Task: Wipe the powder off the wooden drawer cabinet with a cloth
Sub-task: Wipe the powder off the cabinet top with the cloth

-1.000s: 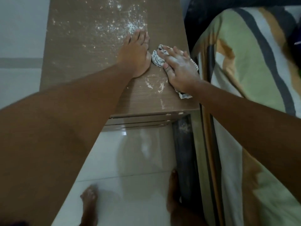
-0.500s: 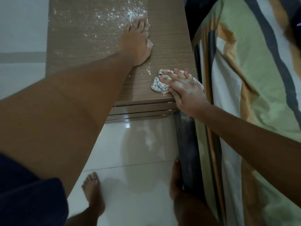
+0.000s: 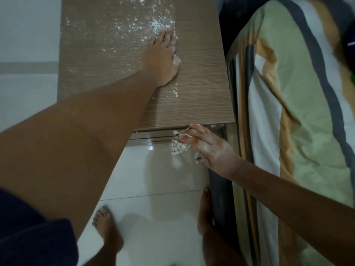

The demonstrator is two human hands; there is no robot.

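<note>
At the front edge of the cabinet, hand by hand:
Right hand (image 3: 209, 148): just past the cabinet's front edge, over the floor, fingers extended and lightly pinching the cloth; its skin is dusted white.
Cloth (image 3: 179, 146): white with a dark check, crumpled, hanging from the right fingers off the cabinet top, in front of the drawer fronts.
Left hand (image 3: 163, 60): spread flat, palm down, pressed on the cabinet top, fingertips touching the powder.
Powder (image 3: 132, 27): white specks scattered over the far left part of the top; a thin streak lies near the left wrist.
Cabinet (image 3: 201, 83): brown wood grain; the right side of its top looks clean.
Floor (image 3: 159, 189): glossy white tiles, two bare feet standing on them.
Bed (image 3: 288, 112): striped cover, just right of the cabinet.
</note>
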